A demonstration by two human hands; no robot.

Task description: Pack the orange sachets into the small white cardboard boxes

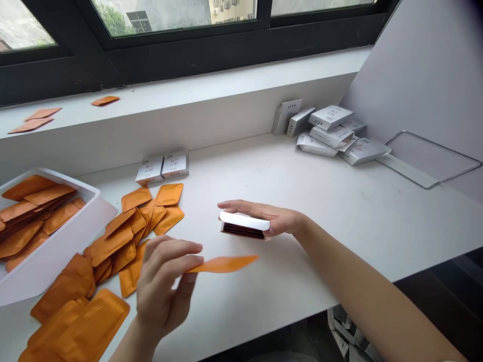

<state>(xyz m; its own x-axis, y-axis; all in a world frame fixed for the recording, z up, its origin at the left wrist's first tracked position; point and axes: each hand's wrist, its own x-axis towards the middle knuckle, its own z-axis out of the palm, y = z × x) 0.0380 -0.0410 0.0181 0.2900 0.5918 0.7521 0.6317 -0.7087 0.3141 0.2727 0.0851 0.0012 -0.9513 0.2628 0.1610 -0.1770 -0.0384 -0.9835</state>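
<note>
Between the thumb and fingers of my left hand (166, 284) is a flat orange sachet (226, 264), held by one end with its other end pointing right. My right hand (271, 215) is closed around a small white box (245, 221). The box's open end faces me, its flap is raised, and dark layered edges show inside. The sachet is in front of the box and apart from it. Left of my left hand, a heap of orange sachets (121, 236) spreads over the white table (241, 176).
A white bin (101, 201) full of orange sachets stands at the left. Two small boxes (162, 167) sit by the ledge. Several boxes (332, 133) are piled at the back right near a wire frame (426, 186). Loose sachets (105, 100) lie on the windowsill.
</note>
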